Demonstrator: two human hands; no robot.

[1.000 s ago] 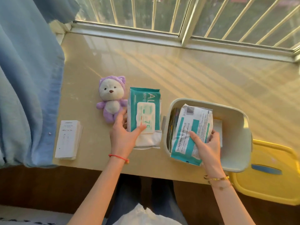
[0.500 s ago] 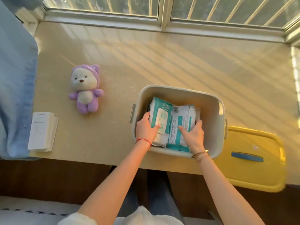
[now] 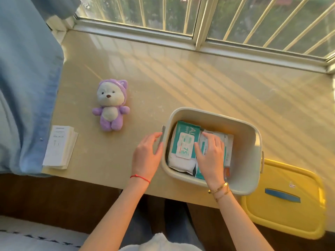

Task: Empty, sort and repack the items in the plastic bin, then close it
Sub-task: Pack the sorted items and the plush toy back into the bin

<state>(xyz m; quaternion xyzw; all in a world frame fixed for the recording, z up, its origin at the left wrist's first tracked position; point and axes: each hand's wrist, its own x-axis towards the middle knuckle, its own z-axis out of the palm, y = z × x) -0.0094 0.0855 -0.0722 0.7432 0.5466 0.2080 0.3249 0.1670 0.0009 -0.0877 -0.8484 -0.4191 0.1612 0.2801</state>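
Here the right hand (image 3: 210, 156) presses relaxed fingers (image 3: 198, 150) on packs inside the bin (image 3: 253, 142); left hand (image 3: 146, 154) released.

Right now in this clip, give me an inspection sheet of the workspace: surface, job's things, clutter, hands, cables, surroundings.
Surface: beige sill, sunlit, striped with bar shadows.
Job's things: bin open, holding a wipes pack and a white-teal packet side by side; yellow lid off, right of the bin; plush toy and white box lie outside the bin.
Clutter: nothing seen.
Hands: left hand open beside the bin's left handle; right hand rests flat on the packet inside.
Cables: nothing seen.
Surroundings: barred window behind; blue curtain at left.
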